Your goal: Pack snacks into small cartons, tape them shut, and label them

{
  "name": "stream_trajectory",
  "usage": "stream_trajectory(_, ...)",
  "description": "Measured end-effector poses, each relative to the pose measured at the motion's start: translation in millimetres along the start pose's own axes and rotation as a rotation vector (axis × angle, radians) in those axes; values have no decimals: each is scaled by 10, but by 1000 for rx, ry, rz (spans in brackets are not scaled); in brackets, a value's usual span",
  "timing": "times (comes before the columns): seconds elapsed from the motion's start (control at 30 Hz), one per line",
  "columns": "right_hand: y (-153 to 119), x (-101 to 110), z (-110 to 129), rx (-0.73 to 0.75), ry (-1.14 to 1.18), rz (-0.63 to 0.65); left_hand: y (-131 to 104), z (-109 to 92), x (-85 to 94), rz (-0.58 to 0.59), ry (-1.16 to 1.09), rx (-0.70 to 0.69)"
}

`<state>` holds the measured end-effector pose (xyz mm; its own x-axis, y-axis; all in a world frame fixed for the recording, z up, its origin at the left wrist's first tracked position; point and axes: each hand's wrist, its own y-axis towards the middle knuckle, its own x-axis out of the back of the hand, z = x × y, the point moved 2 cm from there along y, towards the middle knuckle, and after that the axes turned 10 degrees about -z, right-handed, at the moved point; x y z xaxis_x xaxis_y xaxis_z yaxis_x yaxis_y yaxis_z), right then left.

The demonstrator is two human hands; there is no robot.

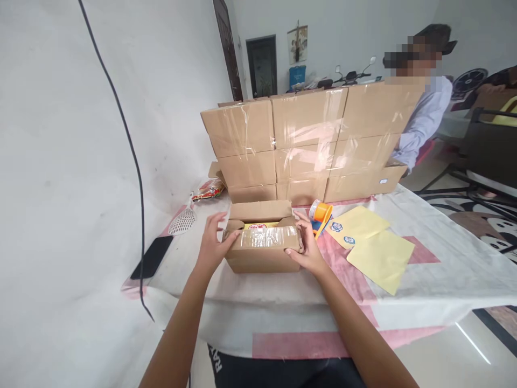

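Observation:
A small cardboard box [262,260] stands on the table in front of me, with clear tape along its front flap. Its rear flap is raised, and a yellow package [260,224] with red print shows through the gap. My left hand [216,242] grips the box's left end, thumb on the front top edge. At the right end, my right hand [309,248] holds the box with the thumb on its front face. Just beyond that hand lies an orange tape dispenser [323,213], partly over something blue.
Stacked, taped cardboard boxes [307,140] wall off the table's back. Yellow label sheets [379,258] lie right. At left are a white slotted skimmer [183,220], a shiny food packet [208,189] and a flat black object [152,257]. A person [428,118] is behind the boxes.

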<state>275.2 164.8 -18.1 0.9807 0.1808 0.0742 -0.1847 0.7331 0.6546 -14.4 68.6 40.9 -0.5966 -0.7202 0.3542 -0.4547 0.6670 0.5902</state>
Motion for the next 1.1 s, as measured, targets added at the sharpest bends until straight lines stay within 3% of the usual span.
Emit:
stream_trajectory(0.2, -2, 18, 9, -100, 32, 135, 175, 54, -107, 278, -29, 151)
stream_trajectory(0.27, -23, 29, 27, -99, 11, 122, 173, 30, -72, 233, -4, 53)
stream_trajectory(0.37, -34, 43, 68, -14, -28, 88, 118, -62, -9, 164, 132, -222)
stream_trajectory(0.5, 10, 71, 101, 87, -119, 93, -47, -198, -24, 295, 293, -482)
stream_trajectory(0.73, 98, 115, 304, -27, -335, 130, -328, -323, -200, 240, 515, -566)
stream_trajectory(0.87, 175, 127, 521, -115, -396, 193, -331, -374, -272, 217, 534, -539)
stream_trajectory(0.97, 127, 230, 495, -155, -319, 256, -288, -424, -295, 236, 585, -509)
stream_trajectory(1.03, 70, 390, 347, -169, -187, 152, -262, -445, -307, 255, 620, -496)
stream_trajectory(1.1, 59, 610, 100, -281, -184, -130, -242, -448, -321, 272, 640, -487)
